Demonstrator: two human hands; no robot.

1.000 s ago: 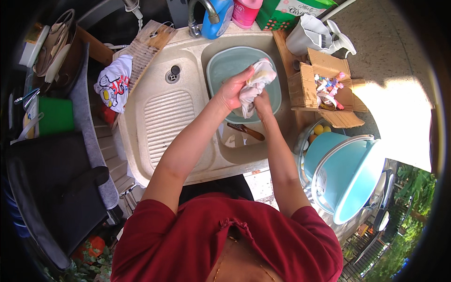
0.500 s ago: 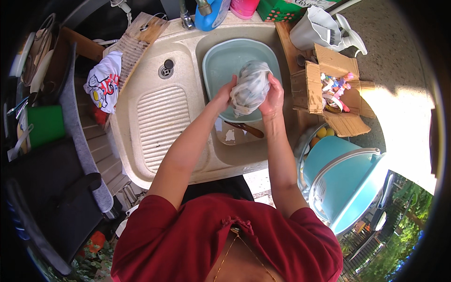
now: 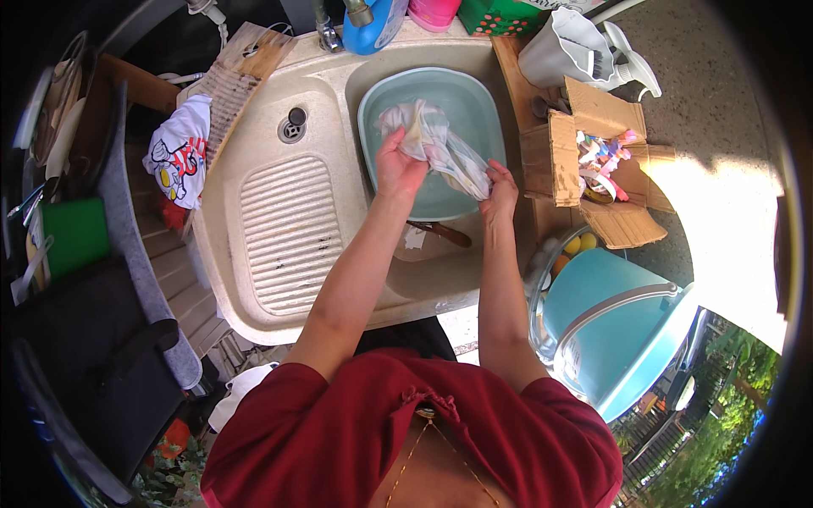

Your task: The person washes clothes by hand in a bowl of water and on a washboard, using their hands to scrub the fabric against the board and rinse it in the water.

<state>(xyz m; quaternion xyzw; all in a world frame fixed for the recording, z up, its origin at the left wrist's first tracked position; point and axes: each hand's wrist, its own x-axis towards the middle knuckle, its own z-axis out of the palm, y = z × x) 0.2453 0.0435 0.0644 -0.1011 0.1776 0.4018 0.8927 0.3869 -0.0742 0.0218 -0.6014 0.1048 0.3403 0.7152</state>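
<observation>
Both my hands grip a wet, pale patterned cloth (image 3: 434, 140) over a light teal basin (image 3: 474, 102) that sits in the bowl of a cream sink (image 3: 254, 169). My left hand (image 3: 396, 165) pinches the cloth's near left end. My right hand (image 3: 500, 188) holds its lower right end, so the cloth hangs stretched between them above the water. A brown-handled tool (image 3: 440, 234) lies in the sink bowl just below the basin.
A ribbed drainboard (image 3: 288, 233) and a drain hole (image 3: 295, 118) lie left of the basin. A printed white garment (image 3: 179, 157) hangs over the sink's left edge. A cardboard box (image 3: 593, 161) of small colourful items, a white jug (image 3: 563, 51) and a teal lidded bucket (image 3: 618, 326) stand at the right.
The cloth was bunched in a tight ball between both hands. Now my hands have drawn apart and lowered, spreading it out over the basin.
</observation>
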